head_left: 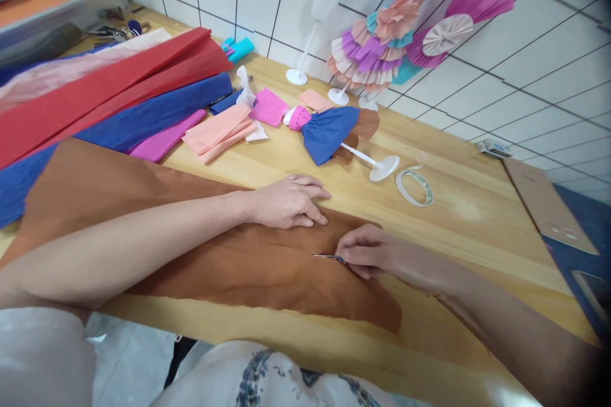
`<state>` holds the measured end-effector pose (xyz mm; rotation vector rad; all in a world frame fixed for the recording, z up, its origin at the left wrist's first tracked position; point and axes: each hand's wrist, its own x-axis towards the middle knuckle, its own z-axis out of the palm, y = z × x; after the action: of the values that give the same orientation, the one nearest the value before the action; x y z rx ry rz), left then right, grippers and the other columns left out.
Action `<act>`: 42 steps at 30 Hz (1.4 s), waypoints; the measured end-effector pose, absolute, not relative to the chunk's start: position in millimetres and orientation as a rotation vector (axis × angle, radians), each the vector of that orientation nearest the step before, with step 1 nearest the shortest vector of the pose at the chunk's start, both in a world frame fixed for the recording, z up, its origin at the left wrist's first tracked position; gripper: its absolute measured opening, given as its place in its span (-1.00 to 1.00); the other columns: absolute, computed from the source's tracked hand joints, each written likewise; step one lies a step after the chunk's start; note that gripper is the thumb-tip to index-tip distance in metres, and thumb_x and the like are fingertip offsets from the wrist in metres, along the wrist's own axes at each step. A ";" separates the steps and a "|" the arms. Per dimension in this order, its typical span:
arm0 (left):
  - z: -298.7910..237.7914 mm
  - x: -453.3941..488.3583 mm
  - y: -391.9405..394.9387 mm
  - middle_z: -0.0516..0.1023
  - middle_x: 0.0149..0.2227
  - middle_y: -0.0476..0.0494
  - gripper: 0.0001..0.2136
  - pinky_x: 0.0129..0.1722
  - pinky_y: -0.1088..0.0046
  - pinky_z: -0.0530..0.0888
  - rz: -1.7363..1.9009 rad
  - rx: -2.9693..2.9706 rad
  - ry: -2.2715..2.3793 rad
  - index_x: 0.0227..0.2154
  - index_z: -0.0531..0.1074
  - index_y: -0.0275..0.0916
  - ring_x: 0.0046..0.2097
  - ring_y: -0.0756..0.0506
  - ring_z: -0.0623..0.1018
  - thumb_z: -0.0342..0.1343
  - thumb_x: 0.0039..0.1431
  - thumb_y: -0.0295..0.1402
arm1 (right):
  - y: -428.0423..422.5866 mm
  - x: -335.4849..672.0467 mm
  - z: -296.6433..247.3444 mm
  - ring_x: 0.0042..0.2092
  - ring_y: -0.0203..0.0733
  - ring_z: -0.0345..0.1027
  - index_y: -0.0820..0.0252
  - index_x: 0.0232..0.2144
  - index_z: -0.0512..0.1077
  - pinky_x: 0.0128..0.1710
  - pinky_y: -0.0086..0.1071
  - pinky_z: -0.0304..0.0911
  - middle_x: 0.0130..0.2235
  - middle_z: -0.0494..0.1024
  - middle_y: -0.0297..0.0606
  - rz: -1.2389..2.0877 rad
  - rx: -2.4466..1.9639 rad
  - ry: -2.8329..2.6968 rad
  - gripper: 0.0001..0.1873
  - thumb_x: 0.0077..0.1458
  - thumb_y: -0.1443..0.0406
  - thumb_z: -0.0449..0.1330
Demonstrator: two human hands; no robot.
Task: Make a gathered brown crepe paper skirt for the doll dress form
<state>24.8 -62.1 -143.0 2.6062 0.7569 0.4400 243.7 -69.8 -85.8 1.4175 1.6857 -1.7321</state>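
The left hand (292, 202), spread and gripping nothing, should press the brown sheet (229, 264) taut beside the right hand (365, 250), which holds scissors (333, 257) (short snips suit).

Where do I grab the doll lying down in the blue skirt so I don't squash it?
Probably best by the white rod, between skirt and round base. Come from above on the near side and pinch across it: the doll lies on its side, leaving that slim rod uncovered, while the gathered skirt looks easy to crumple.
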 end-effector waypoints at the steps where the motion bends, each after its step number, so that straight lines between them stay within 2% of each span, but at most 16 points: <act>1: -143.2 24.6 -62.1 0.36 0.16 -0.25 -0.74 0.15 0.14 0.21 0.442 2.609 0.758 -0.08 0.53 -0.11 0.19 -0.26 0.27 0.08 0.20 -0.32 | -69.7 243.7 -86.2 -0.62 -0.44 -0.04 0.22 -0.65 0.29 -0.60 -0.45 -0.19 -0.68 0.22 -0.45 -1.723 1.414 1.691 -0.72 -0.16 0.12 0.17; 13: -141.4 24.5 -62.4 0.35 0.17 -0.25 -0.73 0.16 0.13 0.19 0.408 2.615 0.755 -0.06 0.51 -0.12 0.21 -0.27 0.26 0.06 0.21 -0.32 | -74.6 227.0 -90.9 -0.67 -0.46 -0.06 0.20 -0.71 0.23 -0.67 -0.47 -0.22 -0.70 0.24 -0.43 -1.687 1.388 1.791 -0.70 -0.08 0.18 0.13; 21: -142.6 24.1 -61.9 0.36 0.16 -0.22 -0.74 0.15 0.14 0.21 0.417 2.624 0.762 -0.08 0.52 -0.10 0.20 -0.26 0.27 0.06 0.20 -0.33 | -79.4 220.4 -95.8 -0.63 -0.44 0.00 0.20 -0.68 0.27 -0.65 -0.49 -0.12 -0.67 0.26 -0.43 -1.625 1.426 1.863 -0.74 -0.04 0.22 0.10; 42: -142.5 25.2 -62.1 0.35 0.17 -0.27 -0.74 0.16 0.13 0.20 0.409 2.608 0.747 -0.09 0.54 -0.14 0.20 -0.29 0.25 0.07 0.20 -0.34 | -79.1 214.5 -91.7 -0.69 -0.48 -0.06 0.20 -0.72 0.24 -0.69 -0.49 -0.20 -0.72 0.23 -0.43 -1.690 1.428 1.796 -0.73 -0.12 0.18 0.09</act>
<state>25.2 -62.1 -142.5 2.6080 0.7474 0.4085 214.5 -79.1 -91.7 1.4276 1.7962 -1.6904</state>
